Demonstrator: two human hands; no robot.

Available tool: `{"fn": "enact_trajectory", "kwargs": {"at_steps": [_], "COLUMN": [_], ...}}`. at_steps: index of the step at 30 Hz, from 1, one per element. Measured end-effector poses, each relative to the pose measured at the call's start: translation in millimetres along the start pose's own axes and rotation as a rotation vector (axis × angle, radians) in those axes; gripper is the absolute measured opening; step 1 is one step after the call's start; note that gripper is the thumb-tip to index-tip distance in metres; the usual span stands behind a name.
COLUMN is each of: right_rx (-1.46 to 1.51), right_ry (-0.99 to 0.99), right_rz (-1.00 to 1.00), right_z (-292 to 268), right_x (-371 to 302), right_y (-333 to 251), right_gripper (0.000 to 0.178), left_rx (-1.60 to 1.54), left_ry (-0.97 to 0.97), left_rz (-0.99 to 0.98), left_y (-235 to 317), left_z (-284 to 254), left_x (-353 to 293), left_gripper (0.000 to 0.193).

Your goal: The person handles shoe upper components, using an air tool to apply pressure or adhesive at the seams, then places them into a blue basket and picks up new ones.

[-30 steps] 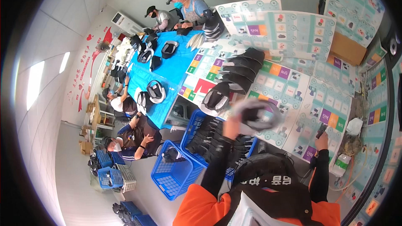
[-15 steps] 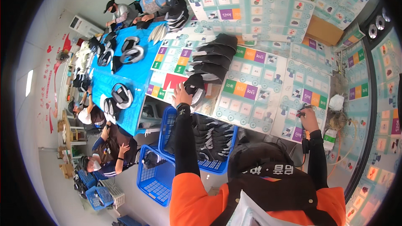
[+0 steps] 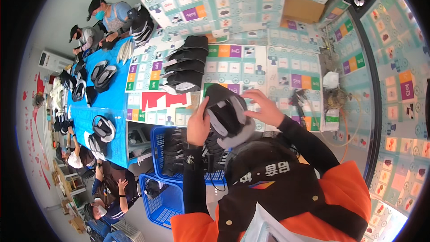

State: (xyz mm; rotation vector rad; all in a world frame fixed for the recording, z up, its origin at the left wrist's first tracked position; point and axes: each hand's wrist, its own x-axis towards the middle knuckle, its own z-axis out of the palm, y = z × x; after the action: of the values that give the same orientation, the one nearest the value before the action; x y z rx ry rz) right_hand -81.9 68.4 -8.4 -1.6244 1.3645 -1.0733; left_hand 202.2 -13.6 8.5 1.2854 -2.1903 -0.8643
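Observation:
A dark cap (image 3: pixel 214 93), its pale grey inner side turned up, is in front of my chest above the table's near edge. My left hand (image 3: pixel 197 123) grips its left side, thumb on the rim. At the cap's right edge, my right hand (image 3: pixel 265 108) has thumb and fingers spread, the tips at or very near the rim; whether they press on it I cannot tell. A row of overlapping dark caps (image 3: pixel 186 65) lies beyond my left hand. On the table to the right rests a dark hand tool (image 3: pixel 297 100), its kind unclear.
Blue baskets (image 3: pixel 163 206) stand below the table's edge, one filled with stacked dark caps. Printed sheets (image 3: pixel 233 69) cover the tabletop. To the left, a blue-covered table (image 3: pixel 118 116) holds more caps. Several people (image 3: pixel 109 18) sit or work along it. A thin hose (image 3: pixel 358 125) loops at right.
My left hand has brought the cap from beside the row toward me and turned it up. My right hand has left the dark tool and come to the cap. The view has shifted right.

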Motion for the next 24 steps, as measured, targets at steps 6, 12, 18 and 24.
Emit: {"fn": "enact_trajectory", "kwargs": {"at_steps": [6,12,18,24], "right_rx": [-0.040,0.173,0.245,0.439], "right_ry": [0.218,0.241,0.266,0.160], "right_rz": [-0.106,0.001,0.034,0.246], "right_z": [-1,-17,-28,-44], "right_x": [-4,-16,-23,-20], "right_y": [6,-2,-4,5], "right_gripper": [0.022,0.021,0.018,0.014], "left_rx": [-0.166,-0.214,-0.330,-0.391], "left_ry": [0.058,0.142,0.191,0.240], "left_rz": [0.002,0.077,0.051,-0.057], "left_y": [41,55,64,59], "left_z": [30,42,56,75], "left_x": [-16,-17,-13,-8], "left_gripper": [0.045,0.038,0.024,0.017]}}
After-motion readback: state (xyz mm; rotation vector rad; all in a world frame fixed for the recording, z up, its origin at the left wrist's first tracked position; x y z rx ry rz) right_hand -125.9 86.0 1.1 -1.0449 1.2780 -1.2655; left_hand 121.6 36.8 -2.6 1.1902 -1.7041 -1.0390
